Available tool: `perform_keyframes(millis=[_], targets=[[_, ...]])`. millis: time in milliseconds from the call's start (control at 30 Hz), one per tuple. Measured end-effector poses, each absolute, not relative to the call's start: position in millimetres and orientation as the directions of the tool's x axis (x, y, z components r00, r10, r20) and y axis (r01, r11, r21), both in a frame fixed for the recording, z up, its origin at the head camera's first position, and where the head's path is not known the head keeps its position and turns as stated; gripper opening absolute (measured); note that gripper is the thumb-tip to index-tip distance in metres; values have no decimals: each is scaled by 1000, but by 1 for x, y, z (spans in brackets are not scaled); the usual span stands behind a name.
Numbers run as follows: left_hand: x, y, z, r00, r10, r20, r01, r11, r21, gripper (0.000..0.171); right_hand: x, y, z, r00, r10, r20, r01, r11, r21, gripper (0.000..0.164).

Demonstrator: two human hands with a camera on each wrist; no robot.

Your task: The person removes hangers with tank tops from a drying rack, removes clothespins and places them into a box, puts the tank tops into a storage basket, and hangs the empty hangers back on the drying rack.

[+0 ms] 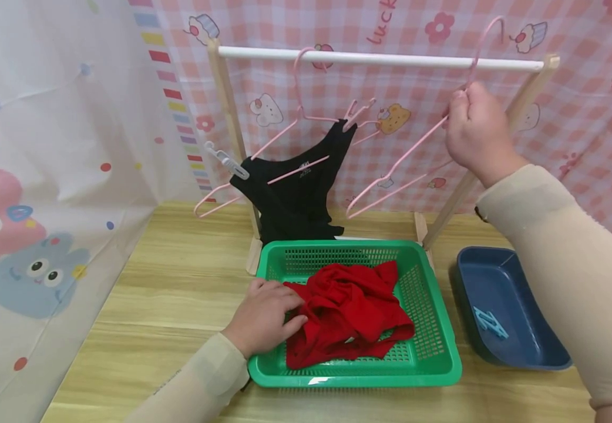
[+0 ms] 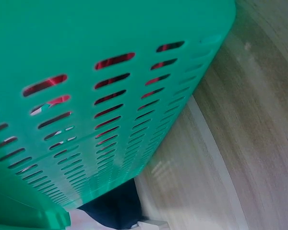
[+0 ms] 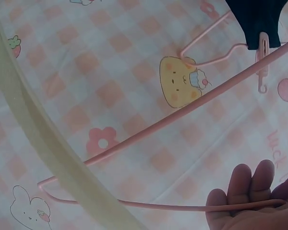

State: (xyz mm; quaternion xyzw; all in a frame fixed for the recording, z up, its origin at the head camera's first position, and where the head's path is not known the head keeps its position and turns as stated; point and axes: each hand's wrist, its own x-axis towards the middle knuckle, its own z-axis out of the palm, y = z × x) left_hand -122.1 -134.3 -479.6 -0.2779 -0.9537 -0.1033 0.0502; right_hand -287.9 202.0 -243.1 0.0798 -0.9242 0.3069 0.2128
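Observation:
My right hand point(image 1: 477, 132) grips a pink hanger point(image 1: 409, 154) just below its hook, near the right end of the white rod point(image 1: 380, 57). In the right wrist view, curled fingers point(image 3: 252, 184) hold the wire. My left hand point(image 1: 266, 317) rests over the left rim of a green basket point(image 1: 350, 379), its fingers touching a crumpled red garment point(image 1: 350, 311) inside. On the rod's left part hangs another pink hanger point(image 1: 298, 88) with a black tank top point(image 1: 301, 194). A white clothespin point(image 1: 234, 166) and a pink clothespin point(image 1: 352, 114) clip its shoulders.
Wooden posts point(image 1: 227, 100) carry the rod, behind the basket. To the right of the basket stands a dark blue bin point(image 1: 507, 282) with light blue clothespins point(image 1: 490, 323) in it. Patterned cloth point(image 1: 438, 26) hangs at the back. Wooden tabletop point(image 1: 179, 258) extends left of the basket.

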Motion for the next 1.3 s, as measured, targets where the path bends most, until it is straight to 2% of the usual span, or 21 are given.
perform_keyframes(millis=[200, 667, 1300], targets=[[-123, -134, -481, -839, 521, 158, 543, 824, 164, 32, -287, 208, -237, -926, 16, 376, -219, 790, -573, 32], [-122, -134, -480, -841, 519, 154, 540, 823, 175, 32, -282, 216, -235, -955, 40, 292, -149, 790, -595, 39], [-122, -135, -480, -840, 519, 160, 541, 824, 170, 31, -279, 220, -236, -945, 26, 325, -182, 785, -592, 38]])
